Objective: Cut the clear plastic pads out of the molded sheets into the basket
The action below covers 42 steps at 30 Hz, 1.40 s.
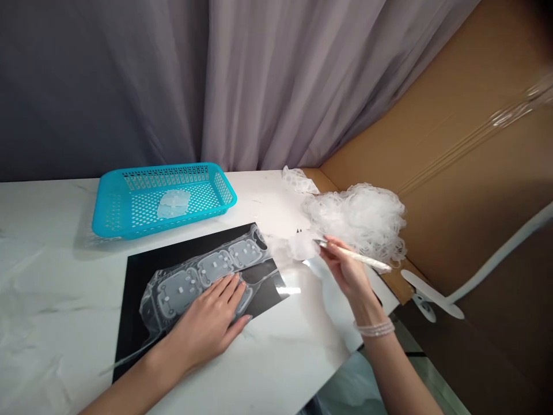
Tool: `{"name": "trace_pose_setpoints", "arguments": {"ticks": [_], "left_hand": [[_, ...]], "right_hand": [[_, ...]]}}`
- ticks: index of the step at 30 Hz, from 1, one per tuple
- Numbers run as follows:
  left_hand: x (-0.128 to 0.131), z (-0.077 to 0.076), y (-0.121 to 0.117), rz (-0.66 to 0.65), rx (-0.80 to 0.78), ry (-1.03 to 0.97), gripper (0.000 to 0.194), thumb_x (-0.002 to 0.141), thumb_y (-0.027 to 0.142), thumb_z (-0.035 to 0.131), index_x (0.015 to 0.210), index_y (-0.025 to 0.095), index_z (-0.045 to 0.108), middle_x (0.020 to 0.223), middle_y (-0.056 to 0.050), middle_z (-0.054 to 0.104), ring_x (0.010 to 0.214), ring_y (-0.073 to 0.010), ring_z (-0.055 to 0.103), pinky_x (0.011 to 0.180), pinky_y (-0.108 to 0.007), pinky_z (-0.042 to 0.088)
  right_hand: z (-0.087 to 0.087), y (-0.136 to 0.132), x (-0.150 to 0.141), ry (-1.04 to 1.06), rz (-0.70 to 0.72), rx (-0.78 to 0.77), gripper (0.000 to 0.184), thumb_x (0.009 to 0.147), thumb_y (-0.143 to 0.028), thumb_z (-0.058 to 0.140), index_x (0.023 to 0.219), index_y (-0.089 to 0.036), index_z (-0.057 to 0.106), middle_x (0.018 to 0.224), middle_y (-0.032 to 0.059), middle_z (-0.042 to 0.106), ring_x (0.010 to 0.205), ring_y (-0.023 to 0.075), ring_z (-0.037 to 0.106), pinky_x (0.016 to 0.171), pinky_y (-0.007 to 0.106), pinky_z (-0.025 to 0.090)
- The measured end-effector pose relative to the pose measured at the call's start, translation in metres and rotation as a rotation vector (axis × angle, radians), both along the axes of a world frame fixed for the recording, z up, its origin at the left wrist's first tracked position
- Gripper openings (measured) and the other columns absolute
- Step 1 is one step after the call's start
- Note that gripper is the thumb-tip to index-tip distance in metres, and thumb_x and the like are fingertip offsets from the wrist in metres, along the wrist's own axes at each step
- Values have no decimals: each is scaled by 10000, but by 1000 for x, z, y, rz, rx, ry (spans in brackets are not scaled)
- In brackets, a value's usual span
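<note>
My left hand lies flat, fingers stretched out, on a clear, film-like sheet of moulded translucent pieces. Rounded grey-looking panels with small raised tabs show in that sheet, and my palm and fingers hide part of it. Beneath it is a black board. My right hand grips a slim white pen-shaped tool with a dark tip pointing left. Close to that tip is a frosted white piece; whether they touch I cannot tell.
A turquoise perforated basket at the back left holds a translucent piece. At the right is a heap of stringy clear scraps, with a patterned white strip behind. Cardboard walls the right side, near a white lamp-like arm.
</note>
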<state>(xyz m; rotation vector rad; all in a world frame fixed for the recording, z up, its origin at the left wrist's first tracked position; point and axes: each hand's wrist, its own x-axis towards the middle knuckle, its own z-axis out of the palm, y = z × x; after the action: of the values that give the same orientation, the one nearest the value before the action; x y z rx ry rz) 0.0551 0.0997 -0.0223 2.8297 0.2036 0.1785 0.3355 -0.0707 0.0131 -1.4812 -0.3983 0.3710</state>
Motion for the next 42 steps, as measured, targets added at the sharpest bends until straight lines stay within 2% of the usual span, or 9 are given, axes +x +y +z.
{"name": "trace_pose_setpoints", "arguments": {"ticks": [5,8,10,15,22,26,30,37,42], "left_hand": [[33,46,8,251,-796,-1,569,984,575,352,1149,163,709,1135,-142,736,1113,-319,668,983,-457,503],[57,52,8,446,-1498,19,643,909,691,424,1043,133,712,961,-140,758,890,-274,727,803,-381,577],[66,46,6,476,-1722,23,577,854,657,565,966,112,715,918,-144,754,790,-235,724,722,-335,580],[63,31,2,492,-1613,-53,395,735,401,780,974,93,724,947,-147,760,834,-225,731,751,-295,557],[61,22,0,458,-1327,-143,267,749,376,740,789,112,740,721,-32,715,724,-196,663,659,-252,485],[56,25,-3,491,-1152,-200,230,745,343,723,631,144,699,574,13,629,680,-206,636,597,-243,442],[48,41,-5,563,-1046,-310,176,777,323,705,844,180,783,865,-34,763,939,-260,691,806,-277,508],[35,85,11,554,-1718,-312,383,788,314,735,1091,80,732,950,-142,774,929,-274,733,820,-322,566],[30,97,12,511,-1951,-284,354,848,250,560,1095,59,727,980,-170,767,946,-295,734,863,-388,573]], "right_hand": [[15,7,-58,-66,199,-37,209,859,-385,715,977,-224,773,1042,79,769,981,235,731,935,379,570],[32,6,-97,-315,519,-146,278,969,-406,578,1137,-267,750,1190,67,741,1112,239,690,995,381,535],[39,0,-110,-409,702,-186,408,1013,-499,445,1258,-286,693,1275,61,704,1191,248,650,1028,402,514],[27,-3,-97,-413,440,-315,691,1019,-614,143,1208,-250,699,1230,98,714,1224,277,616,1058,453,458],[6,51,-80,-630,482,-689,376,1019,-301,356,792,-203,640,645,12,619,610,167,551,620,269,394],[1,67,-85,-615,528,-706,275,933,-268,505,686,-205,608,596,-24,569,579,133,498,559,233,318],[-11,65,-73,-587,354,-820,200,892,-170,495,787,-182,664,636,27,617,626,170,540,578,262,283],[3,49,-68,-540,259,-820,273,943,-338,493,945,-185,719,671,41,666,672,205,597,601,275,329],[42,48,-96,-198,398,-413,385,883,-507,584,921,-168,763,794,50,699,736,186,603,625,271,409]]}}
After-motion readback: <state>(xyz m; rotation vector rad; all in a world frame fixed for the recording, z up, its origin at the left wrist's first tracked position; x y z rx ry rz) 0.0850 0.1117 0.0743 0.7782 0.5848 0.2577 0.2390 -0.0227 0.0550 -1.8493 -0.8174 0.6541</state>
